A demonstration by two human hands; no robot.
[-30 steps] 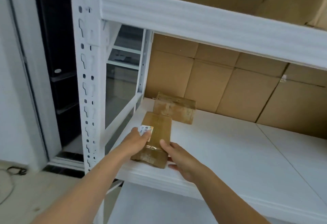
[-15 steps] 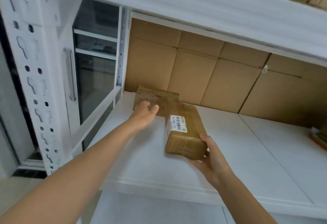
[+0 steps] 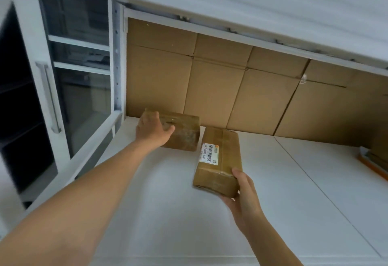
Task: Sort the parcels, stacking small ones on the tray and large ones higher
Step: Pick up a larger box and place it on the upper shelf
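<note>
The rear parcel (image 3: pixel 184 134) is a brown cardboard box bound in glossy clear tape, lying flat at the back left corner of the white shelf board (image 3: pixel 168 213), long side across; the left hand (image 3: pixel 152 131) holds its left end, thumb across the near face. The labelled parcel (image 3: pixel 222 161), a similar taped box with a white barcode label on top, points front to back mid-board, its far corner just beside the first; the right hand (image 3: pixel 243 196) grips its near end, raised off the board
</note>
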